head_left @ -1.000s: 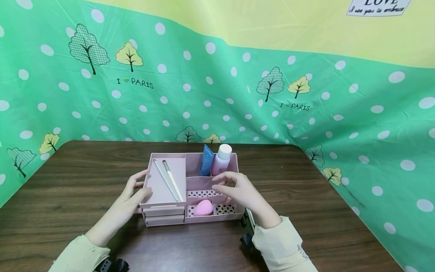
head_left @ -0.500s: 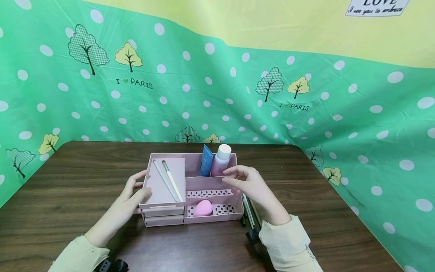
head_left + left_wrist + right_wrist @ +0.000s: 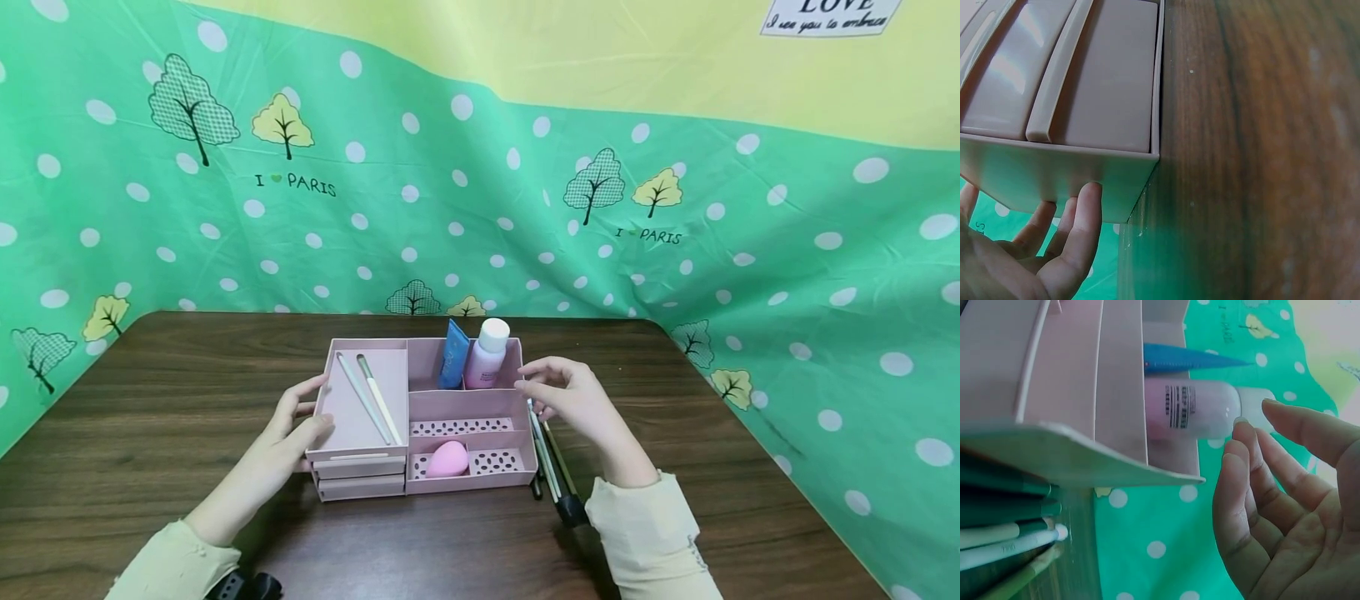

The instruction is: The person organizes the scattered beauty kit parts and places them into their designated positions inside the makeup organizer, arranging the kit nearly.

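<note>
A pink desk organizer (image 3: 444, 402) stands on the table. My left hand (image 3: 287, 433) rests at its left side, fingertips against the side wall and thumb over the top edge. My right hand (image 3: 570, 393) hovers just off the organizer's right side, fingers loosely bent, nothing between them. In the back compartment stand a blue tube (image 3: 454, 357) and a pink bottle (image 3: 486, 358) with a white cap; a pink egg-shaped makeup sponge (image 3: 447, 460) sits in the front one. Two slim makeup brushes (image 3: 380, 400) lie on the flat top at left, above the drawers (image 3: 1110, 81).
Several slim brushes or pencils (image 3: 546, 458) lie on the table along the organizer's right side, partly below my right hand. A wooden table (image 3: 165, 400) extends around. Behind it hangs a green and yellow dotted curtain (image 3: 450, 200).
My right hand has moved right, from over the middle compartment to beyond the organizer's right wall, uncovering that compartment and more of the brushes. My left hand stays put.
</note>
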`<state>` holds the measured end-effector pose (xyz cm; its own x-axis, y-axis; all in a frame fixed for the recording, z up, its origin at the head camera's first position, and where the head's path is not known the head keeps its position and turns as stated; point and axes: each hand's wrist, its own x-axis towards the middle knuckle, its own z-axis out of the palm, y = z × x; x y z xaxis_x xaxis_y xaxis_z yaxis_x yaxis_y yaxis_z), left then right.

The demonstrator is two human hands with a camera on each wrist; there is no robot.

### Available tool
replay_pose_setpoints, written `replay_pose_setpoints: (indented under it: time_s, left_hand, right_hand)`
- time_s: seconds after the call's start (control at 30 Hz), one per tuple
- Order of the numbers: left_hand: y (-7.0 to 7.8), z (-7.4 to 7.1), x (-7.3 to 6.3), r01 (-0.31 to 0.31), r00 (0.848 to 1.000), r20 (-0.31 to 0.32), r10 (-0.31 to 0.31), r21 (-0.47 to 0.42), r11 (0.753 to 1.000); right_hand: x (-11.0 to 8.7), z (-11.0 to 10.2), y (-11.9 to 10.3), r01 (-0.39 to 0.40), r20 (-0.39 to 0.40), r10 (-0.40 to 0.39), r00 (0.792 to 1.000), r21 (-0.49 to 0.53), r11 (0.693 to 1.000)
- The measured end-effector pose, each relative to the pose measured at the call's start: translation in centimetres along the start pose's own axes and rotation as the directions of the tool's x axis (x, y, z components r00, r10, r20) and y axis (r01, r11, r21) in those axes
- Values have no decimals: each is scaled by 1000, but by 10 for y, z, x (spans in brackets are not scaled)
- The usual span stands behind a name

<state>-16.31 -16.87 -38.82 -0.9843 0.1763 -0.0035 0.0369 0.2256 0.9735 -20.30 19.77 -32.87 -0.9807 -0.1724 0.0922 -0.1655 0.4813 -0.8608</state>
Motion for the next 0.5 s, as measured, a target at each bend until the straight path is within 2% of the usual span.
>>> replay_pose_setpoints:
  time_s: [0.5]
  left_hand:
    - [0,0,0,5,1000,0,-5,6,1000]
  right_hand:
    - [3,-12,10,-42,-38,47,998,103,994]
